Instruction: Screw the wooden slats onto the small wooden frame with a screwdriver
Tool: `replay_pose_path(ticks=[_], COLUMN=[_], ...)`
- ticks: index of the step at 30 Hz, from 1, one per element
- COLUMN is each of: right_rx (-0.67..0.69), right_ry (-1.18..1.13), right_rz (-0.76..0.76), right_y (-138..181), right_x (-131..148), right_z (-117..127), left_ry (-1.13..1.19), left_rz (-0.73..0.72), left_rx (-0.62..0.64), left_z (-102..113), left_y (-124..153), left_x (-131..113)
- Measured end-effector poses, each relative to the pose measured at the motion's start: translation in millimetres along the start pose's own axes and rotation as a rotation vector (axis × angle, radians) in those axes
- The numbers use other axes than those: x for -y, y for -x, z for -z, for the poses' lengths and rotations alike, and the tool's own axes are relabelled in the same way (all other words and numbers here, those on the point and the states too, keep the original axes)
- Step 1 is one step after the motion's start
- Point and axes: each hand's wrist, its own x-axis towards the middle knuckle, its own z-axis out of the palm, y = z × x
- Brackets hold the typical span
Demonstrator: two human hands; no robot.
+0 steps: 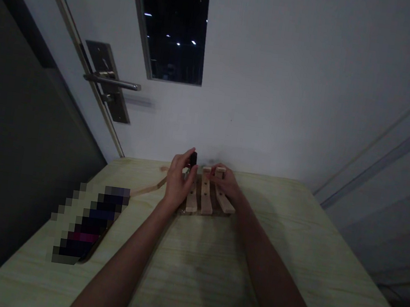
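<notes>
At the far side of the table, my left hand is closed with thumb and fingers around a short black handle-like piece. Its lower end is hidden, so its exact kind cannot be told. Below and beside it, three pale wooden strips with dark round spots lie side by side on a brown base. My right hand has its fingers wrapped about the far end of the rightmost strip; its fingertips reach toward the middle strip.
A phone-like dark object, partly pixelated, lies at the left. A thin wooden strip runs from it toward my left hand. Behind the pale wooden table stands a white door with a metal handle.
</notes>
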Motion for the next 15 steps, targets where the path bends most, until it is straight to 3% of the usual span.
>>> replay_pose_path(ticks=[10,15], right_rx=[-0.002,-0.002], right_ry=[0.009,0.007], right_rz=[-0.003,-0.006], right_y=[-0.1,0.5], right_x=[-1.7,0.9], right_z=[0.2,0.1], left_ry=[0.074,0.042], left_rz=[0.023,0.021], left_rx=[0.036,-0.008], left_z=[0.1,1.0], left_y=[2.2,-0.3], left_x=[1.5,-0.3])
